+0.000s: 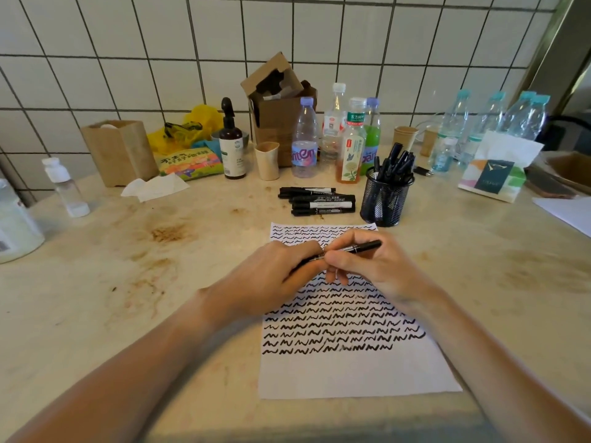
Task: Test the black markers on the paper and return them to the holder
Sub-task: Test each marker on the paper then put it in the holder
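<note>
Both hands grip marker (351,249), tissue pack (494,179) reads "TISSUE"

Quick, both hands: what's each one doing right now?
Left hand: closed on one end of the black marker.
Right hand: closed on the same marker, above the paper.

table (128,314): stained | on it: paper (351,375), loose markers (319,201), holder (385,203), bottles (304,139)
</note>
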